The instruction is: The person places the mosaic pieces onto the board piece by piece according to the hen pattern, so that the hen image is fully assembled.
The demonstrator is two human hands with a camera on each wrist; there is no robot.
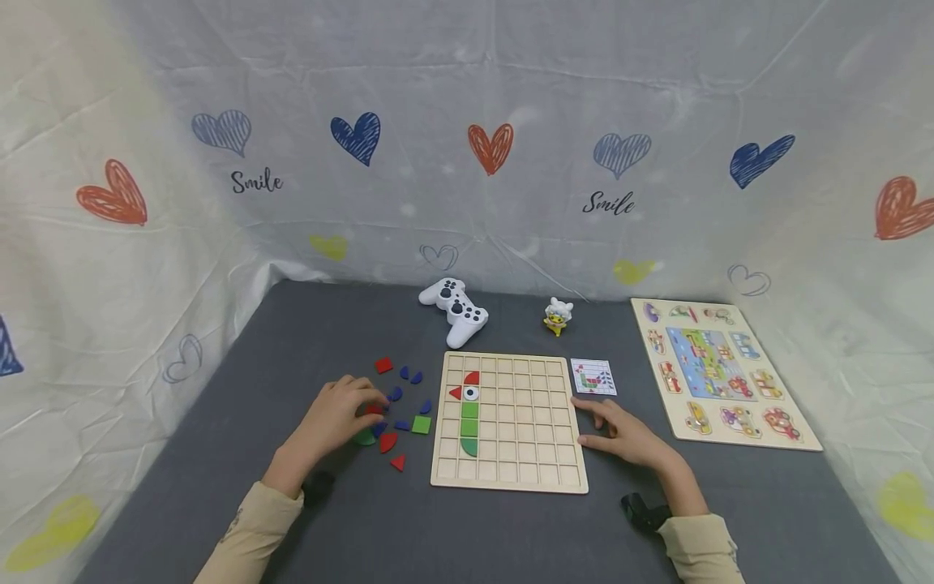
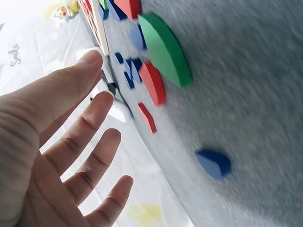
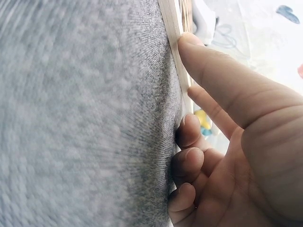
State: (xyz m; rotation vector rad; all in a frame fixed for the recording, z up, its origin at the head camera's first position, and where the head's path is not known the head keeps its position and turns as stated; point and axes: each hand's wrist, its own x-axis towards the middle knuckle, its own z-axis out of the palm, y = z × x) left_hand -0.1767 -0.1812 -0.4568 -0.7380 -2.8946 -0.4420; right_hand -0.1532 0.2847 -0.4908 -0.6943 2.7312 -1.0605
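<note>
Wooden square grid board (image 1: 511, 422) sits centre of the dark grey cloth table (image 1: 292, 341). Head view: filled so far is one column only, w/ red quarter-round and red triangle on top, white eye tile, two green squares, green half-round at the bottom (image 1: 469, 414). Most cells are bare, so I'd judge it early, lots left. Loose red, blue and green foam shape pieces (image 1: 397, 422) lie at 9 o'clock of the board. Left hand (image 1: 339, 418) is over that pile, fingers bent down among the pieces; can't tell if it pinches one. Right hand (image 1: 620, 434) rests at the board's 3 o'clock edge, fingers loosely out, holding nothing. Small pattern card (image 1: 593, 377) at 1 o'clock of the board, white game controller (image 1: 456, 308) and small yellow duck figure (image 1: 558, 316) at 12, wooden vehicle peg puzzle (image 1: 718, 369) far at 3. Open cloth at 6 o'clock; heart-print sheet walls close off 9, 12 and 3.

Left wrist view: fingers (image 2: 90, 142) spread, nothing between them; green half-round (image 2: 163, 47), red pieces (image 2: 152, 85) and a blue piece (image 2: 213, 163) just beyond, not touched.

Right wrist view: thumb (image 3: 222, 75) against the board's edge (image 3: 173, 42), other fingertips curled onto the cloth, empty.
</note>
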